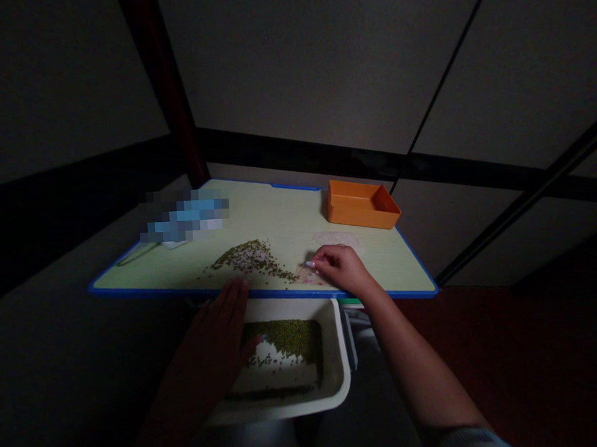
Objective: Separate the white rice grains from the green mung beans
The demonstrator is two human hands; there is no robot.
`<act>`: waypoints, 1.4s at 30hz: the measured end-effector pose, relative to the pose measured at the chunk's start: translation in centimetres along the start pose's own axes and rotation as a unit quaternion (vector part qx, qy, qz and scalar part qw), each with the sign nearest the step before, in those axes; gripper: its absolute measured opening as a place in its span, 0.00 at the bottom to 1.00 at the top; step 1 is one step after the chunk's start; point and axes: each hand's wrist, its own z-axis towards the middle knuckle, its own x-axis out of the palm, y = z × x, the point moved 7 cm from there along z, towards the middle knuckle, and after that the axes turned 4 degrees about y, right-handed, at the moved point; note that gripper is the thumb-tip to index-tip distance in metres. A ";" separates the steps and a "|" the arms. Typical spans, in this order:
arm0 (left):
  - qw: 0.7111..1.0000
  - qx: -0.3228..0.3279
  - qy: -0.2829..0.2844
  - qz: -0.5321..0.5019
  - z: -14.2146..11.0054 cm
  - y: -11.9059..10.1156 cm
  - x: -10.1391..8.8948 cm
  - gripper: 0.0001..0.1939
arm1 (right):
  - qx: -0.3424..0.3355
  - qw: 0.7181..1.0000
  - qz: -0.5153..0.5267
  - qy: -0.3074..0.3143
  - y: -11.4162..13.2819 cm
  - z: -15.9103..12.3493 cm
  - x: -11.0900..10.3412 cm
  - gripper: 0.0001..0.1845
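Observation:
Small green beans (247,254) are spread in a loose pile on a pale yellow-green tabletop (257,202) with a blue rim. My right hand (338,265) rests on the board at the pile's right end, fingertips pinched together. Whatever may be between them is too small to make out. Tiny reddish bits (308,276) lie beneath its fingertips. My left hand (226,327) is at the front edge, fingers stretched out and close to the pile, palm over a white bin (344,354). More green beans (291,334) are inside this bin, heaped mostly along its far side.
An orange open box (360,210) stands at the board's back right. A blurred-out blue and white item (191,219) lies at the left end. A pale, whitish patch (336,238) lies beyond my right hand. Wall panels (295,70) rise behind the table.

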 end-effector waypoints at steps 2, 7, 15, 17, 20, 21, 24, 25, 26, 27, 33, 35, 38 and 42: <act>1.000 -0.005 -0.001 -0.003 0.1 0.0 0.0 0.41 | -0.007 1.000 -0.016 -0.007 0.1 0.0 0.0 0.07; 1.000 -0.005 0.009 -0.006 0.1 0.0 0.2 0.42 | -0.027 0.998 -0.044 -0.020 0.7 0.1 -0.1 0.07; 0.998 -0.020 0.040 -0.032 0.0 0.2 0.5 0.40 | -0.043 0.998 -0.027 -0.021 1.1 0.1 -0.3 0.08; 0.999 -0.018 0.041 -0.029 0.0 0.2 0.4 0.40 | -0.043 0.998 -0.046 -0.022 1.2 0.1 -0.2 0.07; 0.999 -0.017 0.039 -0.020 0.1 0.2 0.3 0.41 | -0.042 0.996 -0.082 -0.016 1.3 0.4 0.1 0.07; 0.999 -0.015 0.038 -0.019 0.1 0.1 0.3 0.41 | -0.041 0.995 -0.095 -0.014 1.3 0.5 0.2 0.07; 0.999 -0.018 0.035 -0.025 0.2 0.0 0.4 0.41 | -0.040 0.991 -0.127 -0.009 1.5 0.8 0.6 0.08; 0.999 -0.020 0.036 -0.026 0.2 0.0 0.4 0.41 | -0.042 0.990 -0.133 -0.008 1.5 0.8 0.7 0.08; 0.999 -0.022 0.037 -0.024 0.2 0.0 0.4 0.41 | -0.045 0.990 -0.137 -0.007 1.6 0.8 0.8 0.09; 0.999 -0.021 0.037 -0.022 0.1 0.0 0.3 0.41 | -0.048 0.989 -0.139 -0.006 1.7 0.8 0.8 0.09; 0.999 -0.014 0.041 -0.017 0.2 0.1 0.2 0.41 | -0.082 0.988 -0.132 -0.003 2.2 0.4 0.8 0.10; 0.999 -0.015 0.040 -0.018 0.2 0.2 0.1 0.40 | -0.079 0.989 -0.127 -0.008 2.2 0.3 0.6 0.10; 0.999 -0.016 0.037 -0.021 0.2 0.1 -0.1 0.39 | -0.060 0.991 -0.117 -0.022 1.9 0.1 0.3 0.10; 0.998 -0.019 0.049 -0.045 0.2 0.2 -0.1 0.40 | -0.054 0.994 -0.094 -0.021 1.6 0.0 0.1 0.09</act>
